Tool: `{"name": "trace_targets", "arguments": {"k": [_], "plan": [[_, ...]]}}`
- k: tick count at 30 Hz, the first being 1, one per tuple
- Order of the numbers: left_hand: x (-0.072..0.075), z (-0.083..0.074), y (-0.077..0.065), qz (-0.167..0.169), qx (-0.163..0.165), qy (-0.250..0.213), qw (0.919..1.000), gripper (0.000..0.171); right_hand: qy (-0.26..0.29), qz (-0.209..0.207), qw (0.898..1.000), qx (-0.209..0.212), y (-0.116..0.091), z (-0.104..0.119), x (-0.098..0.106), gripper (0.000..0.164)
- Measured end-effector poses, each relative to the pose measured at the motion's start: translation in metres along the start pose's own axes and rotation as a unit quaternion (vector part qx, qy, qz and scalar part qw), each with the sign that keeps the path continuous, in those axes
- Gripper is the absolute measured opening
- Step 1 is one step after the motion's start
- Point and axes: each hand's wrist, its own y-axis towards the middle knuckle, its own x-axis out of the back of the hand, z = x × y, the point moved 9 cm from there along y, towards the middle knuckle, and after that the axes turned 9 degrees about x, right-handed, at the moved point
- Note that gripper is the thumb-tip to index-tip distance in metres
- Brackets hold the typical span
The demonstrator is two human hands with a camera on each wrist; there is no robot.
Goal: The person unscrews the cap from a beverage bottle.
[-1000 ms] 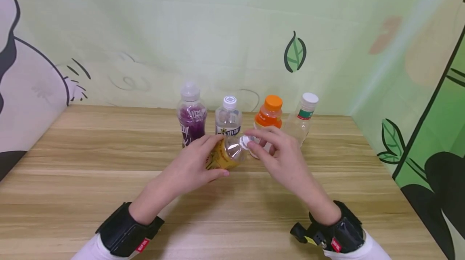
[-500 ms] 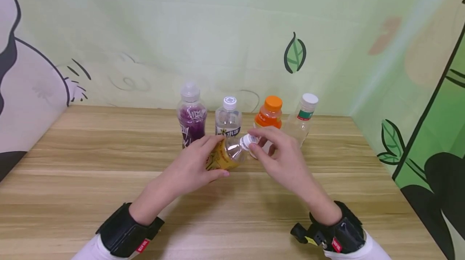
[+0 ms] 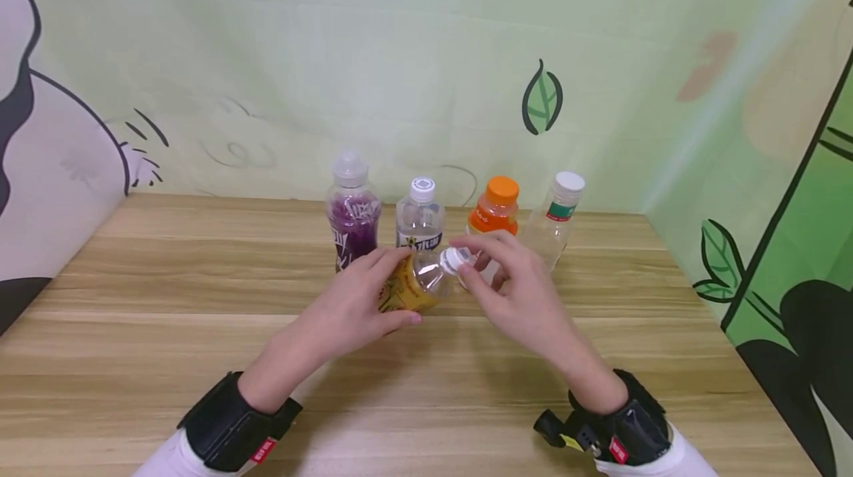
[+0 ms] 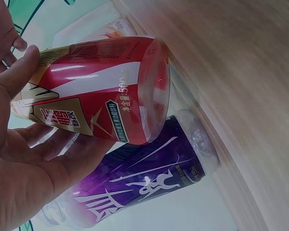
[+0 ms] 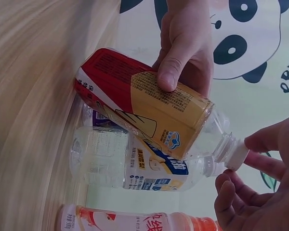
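Note:
My left hand (image 3: 353, 307) grips a bottle (image 3: 409, 290) with a red and gold label, tilted with its neck toward the right. In the left wrist view the fingers and thumb wrap round the label, and the bottle's base (image 4: 156, 91) is lifted off the table. The thumb and fingers of my right hand (image 3: 516, 281) pinch the white cap (image 5: 237, 155) at the bottle's neck. Whether the cap is loose on the neck, I cannot tell.
Behind the hands stand a purple bottle (image 3: 353, 221), a clear bottle with a white cap (image 3: 418, 219), an orange-capped bottle (image 3: 493, 214) and a clear bottle with a green-and-red neck band (image 3: 549, 232). They stand on a wooden table (image 3: 166, 277) before a printed cloth backdrop (image 3: 266, 55).
The right fingers and the white cap have shifted slightly, and more of the cap shows than one second ago. The left hand and the bottle stay where they were.

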Motion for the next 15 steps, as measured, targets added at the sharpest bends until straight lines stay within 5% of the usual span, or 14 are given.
{"name": "trace_targets", "arguments": {"k": [15], "plan": [[-0.0006, -0.0011, -0.0008, 0.003, -0.003, 0.005, 1.0000, 0.082, 0.014, -0.028, 1.000, -0.003, 0.0002, -0.0014, 0.0035, 0.026]]}}
